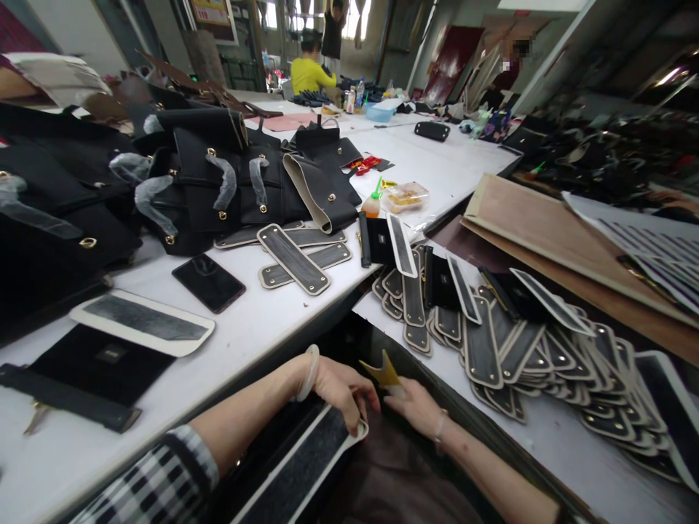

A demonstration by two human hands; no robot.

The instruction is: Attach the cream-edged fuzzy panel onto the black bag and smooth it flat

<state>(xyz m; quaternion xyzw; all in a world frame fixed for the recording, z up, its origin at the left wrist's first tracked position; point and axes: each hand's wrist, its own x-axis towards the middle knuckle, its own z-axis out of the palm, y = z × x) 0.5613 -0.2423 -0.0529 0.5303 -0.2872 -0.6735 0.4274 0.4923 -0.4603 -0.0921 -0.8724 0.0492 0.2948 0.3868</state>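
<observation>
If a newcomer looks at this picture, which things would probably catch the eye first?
Probably the large heap of dark panels with pale edges and metal studs, on the right. Then the black bags crowded at the left, some with clear plastic around their fittings. In the lower middle, the left hand pinches the end of a dark strip with a pale border, and the right hand holds a yellow forked piece.

sleeve, 8 o'clock: black-and-white check | surface: white | strips, 4 o'clock: dark grey, cream edging | bags, 10 o'clock: black | bottle, 1 o'clock: orange, green nozzle
</observation>
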